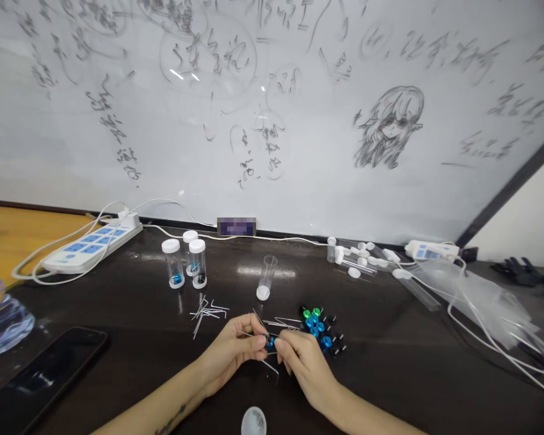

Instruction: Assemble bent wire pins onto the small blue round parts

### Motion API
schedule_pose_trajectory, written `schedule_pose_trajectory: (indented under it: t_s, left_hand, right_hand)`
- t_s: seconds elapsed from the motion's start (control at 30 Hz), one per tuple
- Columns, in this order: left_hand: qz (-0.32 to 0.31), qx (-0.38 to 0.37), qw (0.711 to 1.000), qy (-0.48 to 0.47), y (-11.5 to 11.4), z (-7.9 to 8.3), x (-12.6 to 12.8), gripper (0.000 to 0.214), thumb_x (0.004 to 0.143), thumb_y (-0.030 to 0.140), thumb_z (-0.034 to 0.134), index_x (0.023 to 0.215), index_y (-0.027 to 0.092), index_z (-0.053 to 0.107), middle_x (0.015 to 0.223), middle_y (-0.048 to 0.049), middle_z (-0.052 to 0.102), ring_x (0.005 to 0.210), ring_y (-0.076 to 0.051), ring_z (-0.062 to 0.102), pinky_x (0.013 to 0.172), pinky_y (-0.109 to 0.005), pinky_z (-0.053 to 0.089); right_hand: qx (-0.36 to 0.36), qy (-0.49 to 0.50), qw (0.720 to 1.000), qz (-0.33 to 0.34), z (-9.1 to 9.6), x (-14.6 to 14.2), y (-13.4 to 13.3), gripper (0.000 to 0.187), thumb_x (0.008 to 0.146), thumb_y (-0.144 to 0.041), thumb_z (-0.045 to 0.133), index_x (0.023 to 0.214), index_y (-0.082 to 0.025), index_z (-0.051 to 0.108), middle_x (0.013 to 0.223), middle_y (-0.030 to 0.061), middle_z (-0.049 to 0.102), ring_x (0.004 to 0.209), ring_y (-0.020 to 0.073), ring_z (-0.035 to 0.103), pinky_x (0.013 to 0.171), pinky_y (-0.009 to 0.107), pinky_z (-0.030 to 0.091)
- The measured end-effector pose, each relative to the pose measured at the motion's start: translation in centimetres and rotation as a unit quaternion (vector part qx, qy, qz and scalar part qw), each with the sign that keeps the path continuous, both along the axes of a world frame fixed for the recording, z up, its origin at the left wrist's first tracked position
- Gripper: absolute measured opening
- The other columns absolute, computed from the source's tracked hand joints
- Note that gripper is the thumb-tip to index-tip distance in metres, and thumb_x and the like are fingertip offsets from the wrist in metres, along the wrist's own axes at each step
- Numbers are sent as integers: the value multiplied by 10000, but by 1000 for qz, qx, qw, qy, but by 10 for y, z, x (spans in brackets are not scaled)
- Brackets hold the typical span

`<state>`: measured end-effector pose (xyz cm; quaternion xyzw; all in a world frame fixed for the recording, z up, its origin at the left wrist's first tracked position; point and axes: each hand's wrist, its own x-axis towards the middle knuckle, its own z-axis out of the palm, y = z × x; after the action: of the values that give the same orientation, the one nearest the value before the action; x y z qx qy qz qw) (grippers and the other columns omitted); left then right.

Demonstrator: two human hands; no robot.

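Observation:
Fingertips of my left hand point(236, 347) and my right hand point(303, 359) meet over the dark table, both closed in a pinch on a small blue metal part point(270, 342). The fingers cover most of it, so its exact shape is hidden. Thin metal rods stick out around my left fingers; I cannot tell which are held. Just below the hands lies a bent L-shaped rod point(271, 367). Right of my right hand is a cluster of small round blue parts point(314, 326), green parts point(316, 312) and black parts point(340, 344). More thin rods point(288, 323) lie behind my right hand.
L-shaped rods point(207, 311) form a pile at left. Behind stand capped clear tubes point(174, 266) and one tube point(267, 278) with its white end down. White caps point(362, 254), power strips point(93, 244), cables, a phone point(45, 380) and a bottle point(2, 320) surround the area.

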<state>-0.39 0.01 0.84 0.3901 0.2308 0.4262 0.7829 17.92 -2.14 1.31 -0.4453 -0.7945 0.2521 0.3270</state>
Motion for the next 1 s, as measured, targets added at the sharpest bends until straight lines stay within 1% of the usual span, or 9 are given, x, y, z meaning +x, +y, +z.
schedule_pose_trajectory:
  t_s: [0.2,0.27,0.33,0.47,0.6,0.7,0.77,0.93,1.0]
  left_hand:
    - [16,-9,1000,-1,1,-1,-1,131,712,166,731,725,130,605,710,0,578,602,-70,551,609,-183,456]
    - [15,-10,1000,-2,0,-2,-1,132,711,165,732,722,131,605,712,-1,580,602,-70,550,606,-180,455]
    - [13,-11,1000,-4,0,-1,-1,132,712,163,731,719,130,603,708,-1,581,597,-68,551,600,-177,454]
    - [4,-6,1000,4,0,-1,-1,134,706,158,735,735,127,607,705,-3,586,586,-74,562,588,-182,456]
    - [18,-7,1000,-9,1,-3,-1,126,720,152,723,738,130,601,718,-2,585,601,-64,551,608,-174,456]
    - [20,-8,1000,-8,1,-3,-2,129,720,153,724,732,132,597,726,-6,589,610,-68,551,607,-174,455]
    - [18,-9,1000,-5,0,-2,-2,131,719,156,725,724,129,597,719,-7,588,599,-65,546,599,-172,451]
    - [6,-8,1000,0,-1,1,-1,144,697,166,744,723,126,608,676,7,566,560,-60,537,561,-164,431]
    - [11,-6,1000,0,-1,1,-1,146,695,170,747,721,128,610,678,5,570,569,-64,540,569,-168,436]
  right_hand:
    - [91,11,996,-20,4,-3,-3,55,912,-208,517,860,-206,537,833,24,551,785,191,513,711,290,395]
    - [97,20,995,-17,5,-3,-4,32,909,-198,520,884,-208,537,867,34,552,815,199,512,730,302,396]
    - [79,20,997,-18,4,-1,-4,107,917,-238,521,818,-200,533,805,20,549,757,185,515,686,286,395]
    - [26,-4,1000,5,2,1,-2,393,996,-252,348,630,-189,476,598,-26,503,613,141,497,632,260,372]
    - [55,1,998,-18,2,-1,-2,167,938,-254,494,783,-198,518,756,0,536,724,169,507,671,273,385]
    - [81,18,996,-13,3,-1,-3,45,920,-221,516,879,-203,522,843,25,536,777,185,506,711,292,397]
    - [77,15,997,-15,3,-1,-3,62,920,-235,519,868,-201,519,832,24,540,773,185,508,702,289,398]
    - [29,-29,999,4,5,-1,-2,349,978,-300,399,654,-193,471,634,-19,530,655,155,506,635,262,371]
    - [39,-31,999,-1,6,-1,-2,295,970,-290,423,701,-196,500,673,-13,545,681,160,512,643,263,376]
